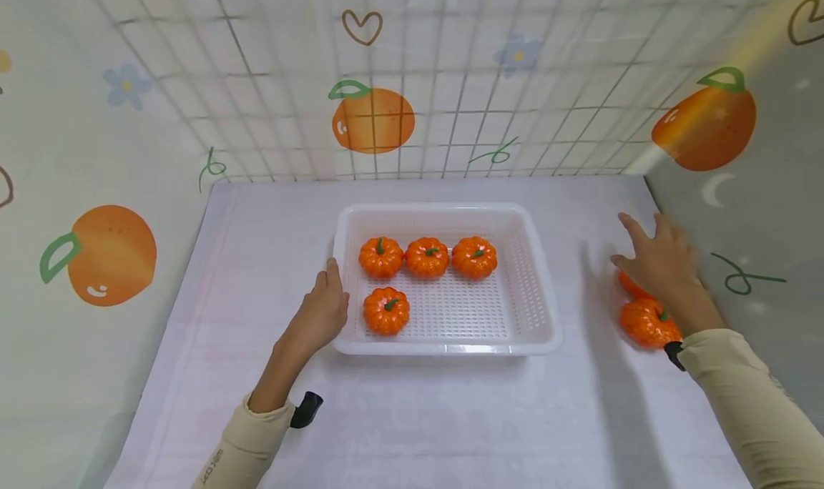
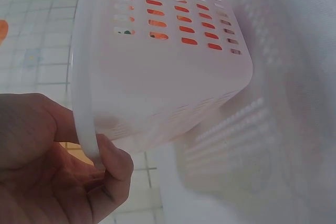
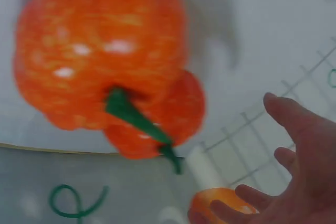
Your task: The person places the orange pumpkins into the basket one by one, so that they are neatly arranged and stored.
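A white perforated plastic basket (image 1: 450,348) stands mid-table, holding several small orange pumpkins (image 1: 427,257) with green stems: a row along the back and a single one at front left. My left hand (image 1: 320,309) pinches the basket's left rim, thumb and fingers on either side of the lip (image 2: 84,103). Over at the right, my right hand (image 1: 666,264) hovers with fingers spread and nothing in them. Beneath and beside it sit two pumpkins, the nearer one (image 1: 649,323) in plain sight, the farther one (image 1: 632,284) partly hidden by the hand.
A pale cloth covers the table (image 1: 412,417). Patterned curtains with printed oranges (image 1: 373,121) hang at the back and both sides, with a wire grid showing behind the back one. The right curtain (image 1: 759,317) runs close beside the two pumpkins.
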A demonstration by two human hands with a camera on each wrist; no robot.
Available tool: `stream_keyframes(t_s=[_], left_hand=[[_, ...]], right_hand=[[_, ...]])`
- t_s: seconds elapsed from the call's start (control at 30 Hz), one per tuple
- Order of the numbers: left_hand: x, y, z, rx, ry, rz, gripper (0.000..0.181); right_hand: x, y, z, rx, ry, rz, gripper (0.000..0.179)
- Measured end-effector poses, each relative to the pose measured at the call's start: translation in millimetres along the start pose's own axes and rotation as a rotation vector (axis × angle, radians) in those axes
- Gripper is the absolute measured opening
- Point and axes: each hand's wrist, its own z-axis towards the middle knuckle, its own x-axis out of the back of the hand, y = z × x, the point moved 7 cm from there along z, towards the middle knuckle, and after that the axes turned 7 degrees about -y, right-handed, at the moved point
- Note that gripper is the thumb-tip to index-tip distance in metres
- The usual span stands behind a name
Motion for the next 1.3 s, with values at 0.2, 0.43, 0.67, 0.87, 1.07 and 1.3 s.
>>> stream_keyframes(t_s=[0.2,0.43,0.67,0.87,1.07,1.3], left_hand=[[0.3,0.1,0.6,0.001,-0.002,0.011,0.068],[1.6,1.2,0.4,0.001,0.0,0.026,0.068],[0.2,0.3,0.8,0.009,-0.006,0.027,0.069],[-0.7,-0.6,1.3,0.007,-0.007,0.03,0.069],[-0.7,-0.9,0.7,0.013,-0.006,0.017,0.069],[0.4,0.1,-0.4,0.009,0.001,0.026,0.068]], right_hand=[[-12.9,25.0,-5.4,-0.062,-0.064,0.092,0.084],[-26.7,42.6,-9.0,-0.119,-0.151,0.126,0.089],[-35.4,46.9,-8.4,-0.126,-0.211,0.126,0.086],[-38.2,44.7,-8.2,-0.097,-0.213,0.116,0.074],[-41.3,47.8,-5.1,-0.097,-0.236,0.111,0.075],[-41.5,47.7,-3.8,-0.081,-0.225,0.091,0.074]])
